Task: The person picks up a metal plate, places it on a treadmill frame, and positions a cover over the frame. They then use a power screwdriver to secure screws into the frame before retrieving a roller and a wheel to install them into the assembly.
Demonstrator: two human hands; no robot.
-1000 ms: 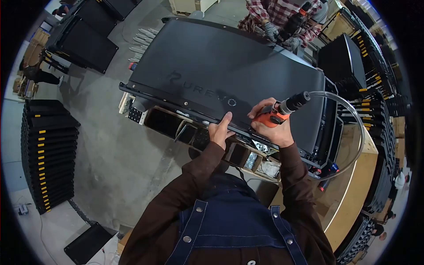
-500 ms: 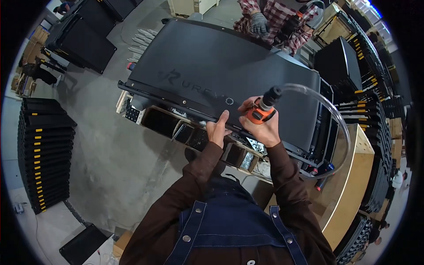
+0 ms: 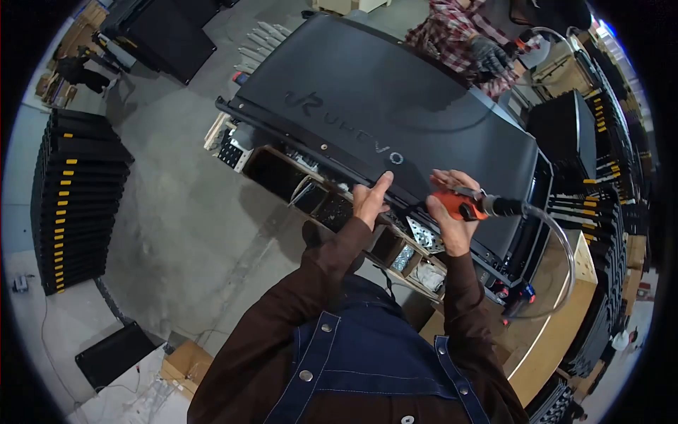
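A black treadmill deck (image 3: 424, 99) with a raised logo lies across the workbench. At its near edge runs a dark side rail (image 3: 282, 136) with screws in it. My left hand (image 3: 370, 201) closes round this rail, thumb raised against the deck and the other fingers partly hidden at the edge. To its right, my right hand (image 3: 458, 225) grips an orange air screwdriver (image 3: 455, 205). The tool lies nearly level, its working end towards my left hand and its rear joined to a clear air hose (image 3: 565, 244). Its tip is hard to make out.
Wooden bins (image 3: 328, 208) with small hardware sit below the near rail. A co-worker's gloved hand (image 3: 493, 56) is beyond the deck, near another tool. Stacked black panels (image 3: 85, 205) stand at left. A wooden box (image 3: 565, 297) is close on my right.
The air screwdriver has swung from upright to nearly level, its hose end now pointing right. My left hand stays at the rail. The co-worker's gloved hand has moved right, and my view has shifted.
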